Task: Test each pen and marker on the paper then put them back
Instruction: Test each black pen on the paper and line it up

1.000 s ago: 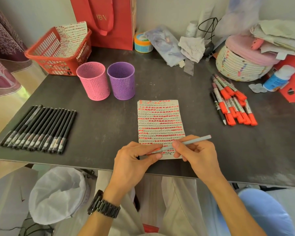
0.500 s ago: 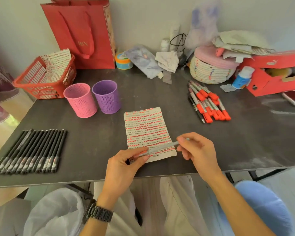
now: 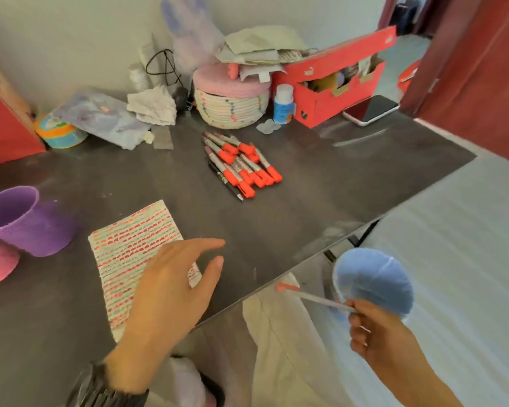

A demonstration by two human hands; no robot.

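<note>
no words or numbers can be read. the sheet of paper (image 3: 135, 248) near the tabletop's (image 3: 306, 201) front edge carries only rows of red and black scribbles. printing on the marker barrels (image 3: 241, 165) and the bottle label (image 3: 283, 108) is too blurred.

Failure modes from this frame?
1. The right hand pinches the marker by its far end, off the table edge above the light trousers: a slip likely drops it to the floor, maybe staining cloth.
2. The paper lies near the table edge under the left hand; a brush may shift it.
</note>
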